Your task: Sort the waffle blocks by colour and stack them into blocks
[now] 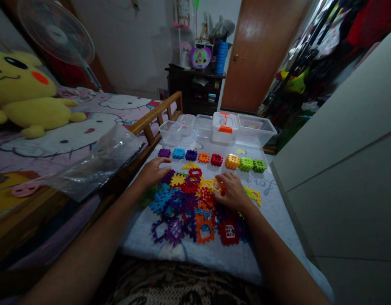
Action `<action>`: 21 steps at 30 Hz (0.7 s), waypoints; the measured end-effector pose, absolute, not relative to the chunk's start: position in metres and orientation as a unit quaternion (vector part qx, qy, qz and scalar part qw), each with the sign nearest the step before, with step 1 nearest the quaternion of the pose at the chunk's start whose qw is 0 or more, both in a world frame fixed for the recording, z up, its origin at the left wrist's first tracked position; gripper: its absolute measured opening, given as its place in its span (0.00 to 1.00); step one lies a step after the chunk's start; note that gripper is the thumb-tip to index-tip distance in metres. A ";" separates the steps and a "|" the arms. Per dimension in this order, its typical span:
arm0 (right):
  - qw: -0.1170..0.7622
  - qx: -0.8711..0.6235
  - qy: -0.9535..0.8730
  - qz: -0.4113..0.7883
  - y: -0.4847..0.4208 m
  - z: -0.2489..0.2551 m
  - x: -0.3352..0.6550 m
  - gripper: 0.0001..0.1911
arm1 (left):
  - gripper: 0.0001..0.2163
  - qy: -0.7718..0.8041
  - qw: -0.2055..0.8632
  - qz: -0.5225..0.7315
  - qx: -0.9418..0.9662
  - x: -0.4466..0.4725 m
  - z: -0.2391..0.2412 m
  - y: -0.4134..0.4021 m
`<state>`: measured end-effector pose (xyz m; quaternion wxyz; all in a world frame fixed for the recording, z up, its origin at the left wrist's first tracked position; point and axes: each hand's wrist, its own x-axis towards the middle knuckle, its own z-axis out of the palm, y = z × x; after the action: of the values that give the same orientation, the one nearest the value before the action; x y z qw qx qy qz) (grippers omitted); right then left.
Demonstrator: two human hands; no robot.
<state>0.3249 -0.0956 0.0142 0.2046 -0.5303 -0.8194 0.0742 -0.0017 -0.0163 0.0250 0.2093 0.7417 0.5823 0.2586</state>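
As I look along the table [141,250], the left hand [155,173] comes first, at the far left edge of a loose heap of plastic pieces [189,199], its fingers slightly bent, its thumb parted from them, and nothing visible in the gap. Just beyond those fingertips sits the purple stack [164,153], first in a row that runs across the cloth; whether they touch, I can't make out. To the right of the left thumb, a yellow square [178,179] lies on the heap. Along the row come the light-blue stack [178,153], the dark-purple stack [191,155], the orange stack [203,157] and the red stack [216,159], all on the far side of the heap from the person.

Over the heap's right part is the right hand [231,190], fingers curled, thumb apart. At its left, by the fingertips, is a yellow window piece [216,185], far nearer to this hand than to the other. It looks squarish, with no clear long axis; I can't tell whether it is pinched or merely touched. Beyond that hand, the yellow-orange stack [232,161], lime stack [246,164] and green stack [259,165] finish the row.
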 end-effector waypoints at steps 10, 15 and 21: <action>0.158 -0.537 -0.823 0.093 -0.100 0.015 0.321 0.29 | 0.25 0.607 0.253 0.333 0.676 -0.025 -0.018 -0.008; 0.160 -0.544 -0.818 0.092 -0.102 0.017 0.318 0.33 | 0.23 0.601 0.259 0.335 0.678 -0.023 -0.017 -0.010; 0.177 -0.547 -0.813 0.091 -0.102 0.014 0.315 0.32 | 0.23 0.602 0.261 0.336 0.676 -0.023 -0.021 -0.010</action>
<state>0.3155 -0.1020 0.0144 0.1771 -0.5466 -0.8134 0.0910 -0.0232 -0.0103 -0.0206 0.2610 0.6761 0.6017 0.3356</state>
